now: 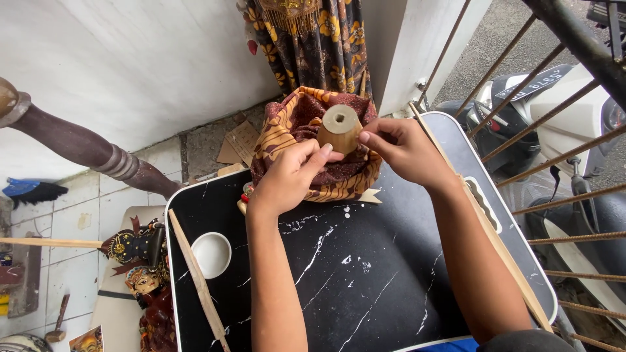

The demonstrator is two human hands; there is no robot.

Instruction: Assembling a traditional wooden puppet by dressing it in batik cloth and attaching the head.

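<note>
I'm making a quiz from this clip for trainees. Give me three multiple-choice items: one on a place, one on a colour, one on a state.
1. Where does the white round recess lie on the black tray table?
A. near its left edge
B. at its right edge
C. in its middle

2. What colours is the cloth?
A. blue and white
B. maroon and orange
C. plain green

3. How is the wooden piece held?
A. lying untouched
B. by one hand
C. by both hands

Key:
1 A: the recess lies left on the table.
2 B: the cloth shows it.
3 C: left hand and right hand pinch the wooden piece.
</note>
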